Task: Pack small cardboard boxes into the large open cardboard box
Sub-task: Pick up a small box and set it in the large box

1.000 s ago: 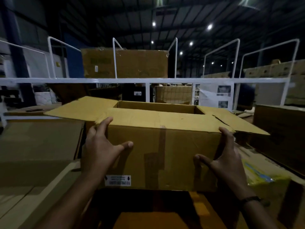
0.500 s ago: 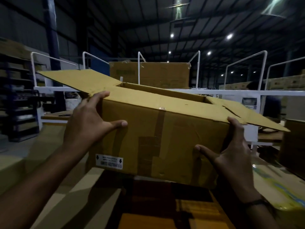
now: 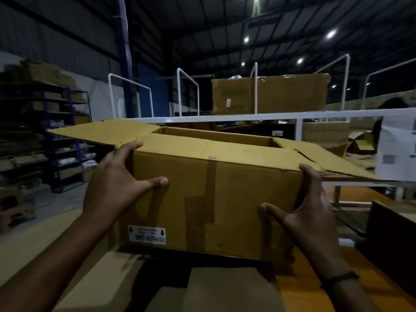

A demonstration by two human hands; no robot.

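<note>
Cardboard box [image 3: 216, 194] held between both hands' fingers [image 3: 135, 147], thumbs on front.

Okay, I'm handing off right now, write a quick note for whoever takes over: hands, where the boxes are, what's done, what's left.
Left hand: gripping the open cardboard box at its left upper corner.
Right hand: pressed on the box's right end.
The box is held between both hands, top flaps spread open. Its inside is mostly hidden.
Done: nothing visibly packed.
Left: set it down and load the small boxes; none can be picked out in view.
</note>
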